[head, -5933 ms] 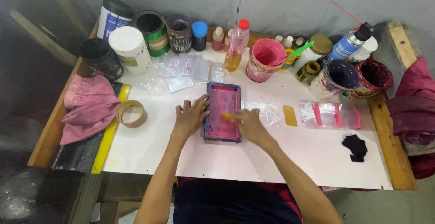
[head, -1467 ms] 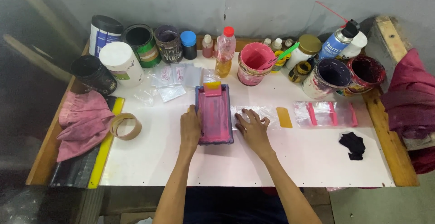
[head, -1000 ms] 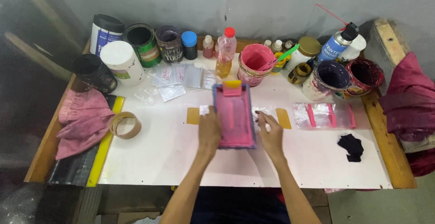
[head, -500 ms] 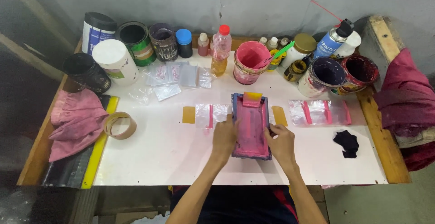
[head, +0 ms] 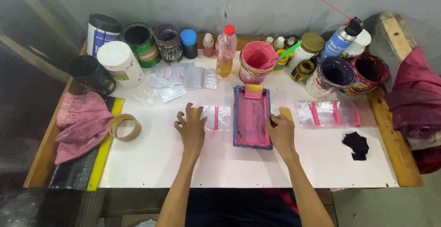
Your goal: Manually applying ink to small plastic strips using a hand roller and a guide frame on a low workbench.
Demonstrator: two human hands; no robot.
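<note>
While pinning printed bag [head: 219,117] with flat, open left hand [head: 192,128], gripping pink screen frame [head: 251,117] with right hand [head: 281,134]. Probably between prints; calls for smear-free bag removal.

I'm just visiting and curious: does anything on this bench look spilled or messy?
Nothing spilled on the white table. The pink-stained frame, by the right hand, and the paint pots are smeared with ink; a pink cloth lies crumpled at the left edge.

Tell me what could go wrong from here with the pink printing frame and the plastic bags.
1. The left hand rests by the freshly striped clear bag; a brush could smear the wet-looking pink stripe.
2. The right hand holds the small screen frame at its side only; it might shift.
3. The squeegee on the frame's far end could slide off.
</note>
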